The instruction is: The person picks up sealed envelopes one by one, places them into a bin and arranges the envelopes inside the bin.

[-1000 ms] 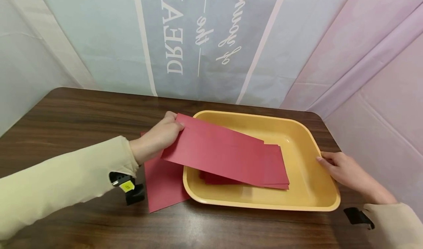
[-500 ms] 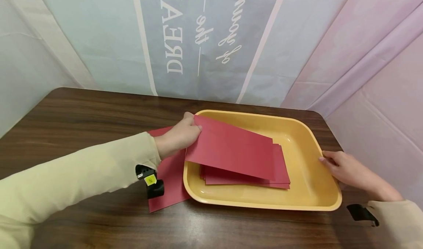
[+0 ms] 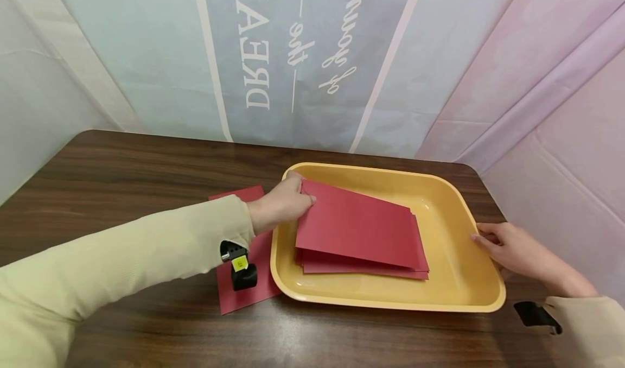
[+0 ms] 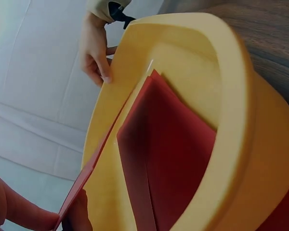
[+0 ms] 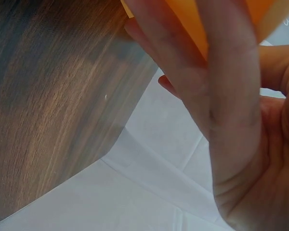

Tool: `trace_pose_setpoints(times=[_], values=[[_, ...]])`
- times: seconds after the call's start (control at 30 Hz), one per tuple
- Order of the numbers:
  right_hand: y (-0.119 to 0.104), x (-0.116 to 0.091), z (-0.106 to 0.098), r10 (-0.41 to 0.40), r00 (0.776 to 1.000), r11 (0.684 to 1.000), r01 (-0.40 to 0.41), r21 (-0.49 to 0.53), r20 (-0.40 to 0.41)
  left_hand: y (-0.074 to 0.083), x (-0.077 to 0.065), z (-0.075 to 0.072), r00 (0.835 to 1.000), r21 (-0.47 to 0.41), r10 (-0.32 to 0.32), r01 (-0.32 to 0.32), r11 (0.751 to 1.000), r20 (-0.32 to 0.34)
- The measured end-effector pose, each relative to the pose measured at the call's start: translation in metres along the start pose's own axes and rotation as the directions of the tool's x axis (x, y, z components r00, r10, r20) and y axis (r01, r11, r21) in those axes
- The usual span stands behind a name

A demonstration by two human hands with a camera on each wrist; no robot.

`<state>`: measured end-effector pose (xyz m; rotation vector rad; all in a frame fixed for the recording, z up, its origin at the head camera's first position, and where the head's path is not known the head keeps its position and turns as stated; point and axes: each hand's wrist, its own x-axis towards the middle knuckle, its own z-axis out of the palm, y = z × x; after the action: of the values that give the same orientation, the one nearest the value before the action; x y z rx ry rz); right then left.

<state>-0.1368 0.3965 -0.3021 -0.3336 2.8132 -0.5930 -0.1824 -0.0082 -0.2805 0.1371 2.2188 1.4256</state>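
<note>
Over the yellow tray (image 3: 464,270), my left hand (image 3: 285,202) pinches the left end of a red paper sheet (image 3: 354,227). In the left wrist view, that sheet (image 4: 94,156) is seen nearly edge-on, tilted above the flat red sheets (image 4: 178,144) in the tray. Their front and right edges show beneath it in the head view. At the tray's right rim, my right hand (image 3: 520,254) grips the wall with the thumb inside. Up close in the right wrist view, the fingers (image 5: 233,96) lie against the tray's outer side.
Another red sheet (image 3: 246,281) lies on the dark wooden table (image 3: 146,324), partly under the tray's left end and my left forearm. A fabric backdrop with mirrored lettering (image 3: 256,58) rises behind the table, and pale cloth (image 3: 571,156) hangs at the right.
My left hand has moved right with the red sheet and lowered it over the sheets in the tray. The right hand stays on the rim, nearly still.
</note>
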Motion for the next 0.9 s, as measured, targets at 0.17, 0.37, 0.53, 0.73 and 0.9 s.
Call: trace_pose_setpoints(times=[0.17, 0.37, 0.53, 0.73, 0.9], values=[[0.0, 0.0, 0.0, -0.004, 1.0, 1.0, 0.004, -0.001, -0.011, 0.0, 0.006, 0.003, 0.999, 0.033, 0.048, -0.048, 0.998, 0.006], [0.0, 0.0, 0.001, 0.012, 1.0, 0.999, -0.012, -0.041, -0.014, 0.0, 0.012, 0.009, 0.999, 0.051, 0.026, -0.025, 0.998, -0.019], [-0.002, 0.0, 0.003, 0.015, 1.0, 0.999, -0.016, -0.051, -0.019, -0.003, 0.015, 0.011, 0.997, 0.178, 0.03, -0.016, 0.984, -0.074], [-0.001, -0.001, 0.003, 0.004, 0.999, 0.998, -0.007, -0.066, -0.038, -0.005, 0.017, 0.008, 0.998, 0.387, 0.051, -0.029, 0.922, -0.046], [-0.001, 0.0, 0.003, 0.003, 0.999, 0.998, -0.005, -0.059, -0.037, -0.004, 0.02, 0.009, 1.0, 0.453, -0.013, 0.013, 0.891, -0.003]])
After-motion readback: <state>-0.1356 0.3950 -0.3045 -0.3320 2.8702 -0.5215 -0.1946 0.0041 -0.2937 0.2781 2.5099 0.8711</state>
